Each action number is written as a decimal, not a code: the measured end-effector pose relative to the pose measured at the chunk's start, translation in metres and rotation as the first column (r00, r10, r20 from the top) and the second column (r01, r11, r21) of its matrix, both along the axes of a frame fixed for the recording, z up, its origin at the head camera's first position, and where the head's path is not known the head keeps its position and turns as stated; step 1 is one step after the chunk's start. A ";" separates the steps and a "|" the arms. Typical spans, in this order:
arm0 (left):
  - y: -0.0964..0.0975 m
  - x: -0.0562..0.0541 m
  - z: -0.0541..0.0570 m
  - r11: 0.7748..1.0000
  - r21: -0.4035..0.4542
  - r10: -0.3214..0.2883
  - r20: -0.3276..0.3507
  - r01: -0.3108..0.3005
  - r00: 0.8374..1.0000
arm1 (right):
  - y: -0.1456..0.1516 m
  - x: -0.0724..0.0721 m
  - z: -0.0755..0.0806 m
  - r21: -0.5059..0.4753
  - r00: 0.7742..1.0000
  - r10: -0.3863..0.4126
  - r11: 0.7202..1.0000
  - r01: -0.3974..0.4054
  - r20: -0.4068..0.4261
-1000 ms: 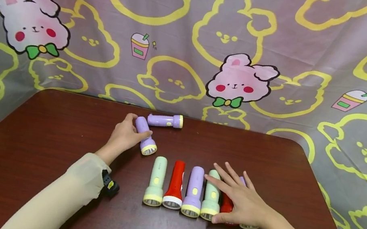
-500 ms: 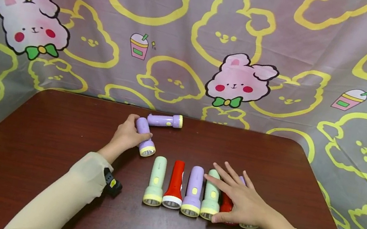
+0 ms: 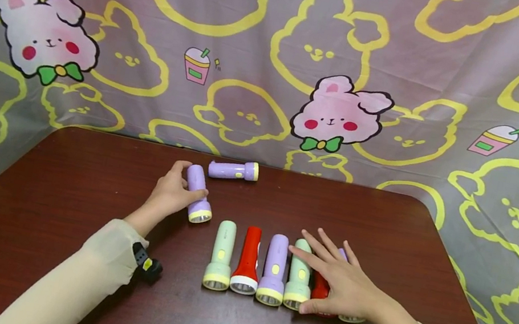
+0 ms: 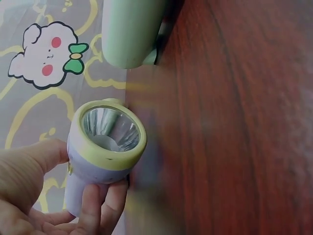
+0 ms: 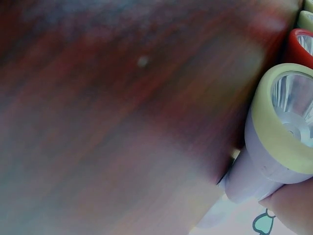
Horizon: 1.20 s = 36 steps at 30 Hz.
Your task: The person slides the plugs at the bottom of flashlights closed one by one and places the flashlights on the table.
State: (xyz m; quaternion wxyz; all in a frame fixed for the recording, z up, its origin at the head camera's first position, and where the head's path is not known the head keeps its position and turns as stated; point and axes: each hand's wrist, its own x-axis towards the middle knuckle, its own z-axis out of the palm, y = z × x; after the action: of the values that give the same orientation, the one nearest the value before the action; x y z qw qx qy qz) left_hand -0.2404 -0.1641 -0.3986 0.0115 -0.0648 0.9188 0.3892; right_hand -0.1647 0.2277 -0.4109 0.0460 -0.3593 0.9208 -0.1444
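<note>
My left hand point(image 3: 167, 190) grips a purple flashlight point(image 3: 196, 177) with a yellow rim, left of the row. In the left wrist view, thumb and fingers wrap that flashlight's body below its lens point(image 4: 111, 129). My right hand point(image 3: 344, 286) lies with spread fingers over the right end of the row, partly hiding a red flashlight point(image 3: 320, 288) and a purple one at the end. Left of it lie a green flashlight point(image 3: 299, 276), a purple flashlight point(image 3: 275, 269), a red flashlight with a white rim point(image 3: 249, 258) and another green flashlight point(image 3: 221, 254), lenses toward me.
Behind the held one, a purple flashlight point(image 3: 232, 170) lies crosswise near the table's back edge. The brown table point(image 3: 75, 199) meets a patterned cloth point(image 3: 262, 29) at the back. A thumb or finger point(image 5: 293, 205) touches the end flashlight point(image 5: 257, 181) in the right wrist view.
My left hand has shifted left with the purple flashlight, which now stands apart from the one lying crosswise. My right hand and the row have stayed in place.
</note>
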 end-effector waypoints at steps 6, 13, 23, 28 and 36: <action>-0.009 0.007 0.005 1.000 0.000 -0.003 -0.007 0.003 1.000 | 0.000 0.000 0.001 -0.001 1.000 -0.003 1.000 0.003 0.011; -0.019 0.014 0.010 1.000 0.007 -0.001 -0.014 0.001 1.000 | 0.000 0.001 0.000 -0.005 0.999 -0.013 1.000 0.014 0.029; -0.030 0.023 0.015 1.000 0.008 -0.006 -0.038 0.006 0.999 | -0.001 0.000 0.000 0.000 0.999 -0.016 1.000 0.016 0.039; -0.033 0.027 0.015 1.000 0.012 -0.011 -0.048 0.012 0.999 | 0.000 0.000 0.000 -0.003 0.999 -0.016 1.000 0.016 0.041; -0.033 0.035 0.024 1.000 0.009 -0.005 -0.063 0.006 0.998 | 0.000 -0.001 -0.001 0.000 1.000 -0.010 1.000 0.010 0.020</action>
State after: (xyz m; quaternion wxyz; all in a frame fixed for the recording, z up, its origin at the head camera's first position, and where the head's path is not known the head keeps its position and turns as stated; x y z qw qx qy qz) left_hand -0.2054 -0.1976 -0.3743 -0.0160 -0.0500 0.9170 0.3953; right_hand -0.1653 0.2275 -0.4117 0.0546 -0.3533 0.9221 -0.1480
